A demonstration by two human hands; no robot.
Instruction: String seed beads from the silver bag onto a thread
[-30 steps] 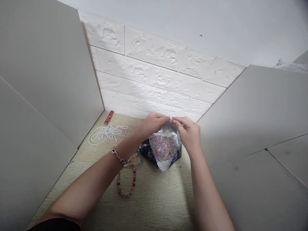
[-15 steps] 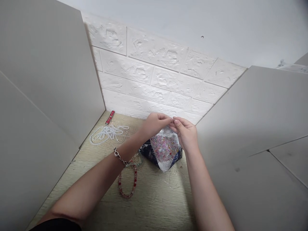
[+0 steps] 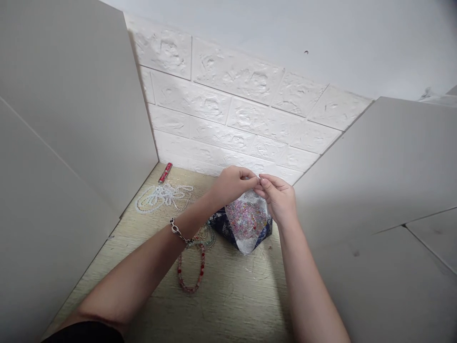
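My left hand (image 3: 235,184) and my right hand (image 3: 280,196) meet fingertip to fingertip above a bag of beads. Both are closed in a pinch. Whatever lies between the fingertips is too small to name. Below them the small mixed beads (image 3: 246,219), mostly pink and clear, fill a clear and silvery lining inside a dark blue patterned bag (image 3: 222,227). A strand of red and pink beads (image 3: 191,288) lies in a loop on the wooden surface (image 3: 228,305), under and beside my left wrist. Pale green beads (image 3: 210,238) lie partly hidden behind that wrist.
White bead strands (image 3: 157,197) lie in a heap at the back left, with a red tube (image 3: 165,173) behind them. Grey panels (image 3: 78,95) stand on the left and right (image 3: 374,181). A white brick-patterned wall (image 3: 235,119) closes the back.
The view has shifted slightly, so everything sits a little differently in the frame. My hands stay pinched together above the bag, with only a small shift of the fingers.
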